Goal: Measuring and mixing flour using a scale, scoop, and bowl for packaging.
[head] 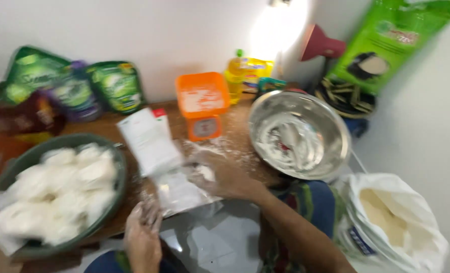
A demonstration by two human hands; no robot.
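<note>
Clear plastic bag (184, 192) lies at frame centre on the tabletop (235, 131), pinned flat under the spread right hand (222, 177). Its lower edge is pinched by the closed left hand (143, 227). Spill risk is judged real: floured fingers, slick film; grip could be lost, contents dumped beside the steel bowl (300, 134).

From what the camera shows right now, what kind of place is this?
Probably a home kitchen corner used for packing flour by hand. An orange kitchen scale stands on the wooden table, a floury steel bowl beside it, and an open sack of flour below.
</note>
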